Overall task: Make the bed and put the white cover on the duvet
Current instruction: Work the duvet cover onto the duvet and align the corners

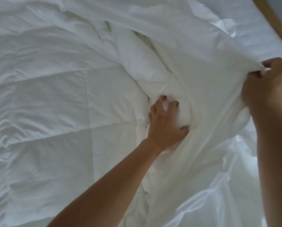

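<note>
My left hand [164, 122] gripped a bunched fold of the duvet [55, 104]; my right hand [268, 86] pinched the white cover [202, 79], lifted.

Dim, soft, bluish light throughout; slightly blurred, with wide-angle bending at edges.

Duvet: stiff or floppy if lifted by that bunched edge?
Probably floppy: the duvet bunches into soft folds where the left hand grips it. Likely light for its bulk, since its quilted panels look puffy. It would probably sag and drag rather than lift whole.
</note>
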The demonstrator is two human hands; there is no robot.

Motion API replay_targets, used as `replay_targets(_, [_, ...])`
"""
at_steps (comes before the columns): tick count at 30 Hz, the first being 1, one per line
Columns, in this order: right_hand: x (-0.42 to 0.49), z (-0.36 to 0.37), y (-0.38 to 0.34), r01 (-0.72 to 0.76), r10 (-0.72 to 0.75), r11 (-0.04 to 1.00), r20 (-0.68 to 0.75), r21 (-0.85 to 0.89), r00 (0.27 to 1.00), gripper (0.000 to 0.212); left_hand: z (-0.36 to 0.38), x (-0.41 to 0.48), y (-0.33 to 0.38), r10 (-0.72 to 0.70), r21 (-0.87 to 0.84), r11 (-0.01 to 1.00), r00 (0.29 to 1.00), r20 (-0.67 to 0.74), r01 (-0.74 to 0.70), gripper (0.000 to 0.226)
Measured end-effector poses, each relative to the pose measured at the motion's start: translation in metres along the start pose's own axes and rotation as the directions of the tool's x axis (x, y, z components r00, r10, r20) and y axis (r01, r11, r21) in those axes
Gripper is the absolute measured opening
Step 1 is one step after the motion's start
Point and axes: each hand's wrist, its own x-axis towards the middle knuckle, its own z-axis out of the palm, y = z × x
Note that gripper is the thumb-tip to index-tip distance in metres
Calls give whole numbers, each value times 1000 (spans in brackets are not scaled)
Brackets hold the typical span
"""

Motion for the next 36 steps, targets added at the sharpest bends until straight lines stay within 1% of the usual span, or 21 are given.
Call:
replay_targets(2, [-18,22,-15,48,-32,997,265,-54,964,62,7,11,2,64,-112,992,998,22,-62,69])
replay_targets(4, [-47,58,-25,50,30,990,552,-130,833,112,13,19,6,3,-150,988,989,151,19,68])
replay_targets(5, [-57,76,-21,73,63,977,602,-198,796,121,18,22,2,-31,-118,991,976,215,58,70])
replay_targets(6, [-60,90,-13,76,80,968,582,-239,809,115,21,24,-5,-25,-72,996,969,245,44,72])
replay_targets(8, [-51,102,1,50,75,972,507,-229,858,77,23,25,-23,28,36,999,969,246,-38,73])
replay_targets(10, [-38,96,4,88,14,983,546,-160,837,53,11,27,-27,-49,17,999,983,175,47,77])
replay_targets(12, [-32,86,4,75,-32,996,592,-49,805,53,-2,33,-12,-81,28,996,995,58,80,77])
replay_targets(14, [-31,75,-1,-23,-25,997,602,72,798,55,-14,44,7,64,172,984,995,-71,-51,69])
replay_targets(16, [-29,66,-1,-157,22,973,604,171,797,47,-23,56,6,234,284,938,968,-95,-199,72])
replay_targets(18, [-22,58,1,-242,70,940,561,239,825,38,-31,62,-16,278,308,911,960,30,-273,81])
replay_targets(19, [-18,56,1,-227,80,945,507,235,858,36,-38,63,-29,220,344,902,964,150,-260,82])
replay_targets(20, [-16,55,1,-168,74,968,428,185,901,33,-44,63,-40,111,449,863,955,276,-231,77])
replay_targets(22, [-16,56,2,-7,0,999,234,33,972,25,-58,63,-54,-64,660,713,915,398,-237,59])
replay_targets(24, [-21,59,-1,66,-58,996,119,-64,991,25,-74,69,-51,-75,707,618,869,488,-344,43])
replay_targets(26, [-28,71,-2,106,-76,981,186,-159,980,36,-86,85,-42,-3,625,645,816,578,-440,34])
replay_targets(27, [-33,81,-1,120,-56,966,268,-229,962,46,-92,95,-37,28,549,704,791,612,-449,30])
replay_targets(29, [-42,100,3,109,44,933,411,-343,911,68,-100,112,-26,5,407,843,763,647,-350,25])
replay_targets(31, [-44,116,11,46,133,929,450,-366,883,75,-92,124,-22,-122,382,911,785,607,-154,43])
replay_targets(33, [-35,118,19,3,171,930,442,-366,881,66,-77,125,-17,-288,431,900,827,483,62,103])
replay_targets(34, [-29,115,20,0,170,930,430,-368,887,59,-69,122,-12,-336,443,887,839,429,128,119])
replay_targets(36, [-21,105,20,1,144,937,389,-348,910,45,-50,116,-11,-422,439,866,821,384,240,106])
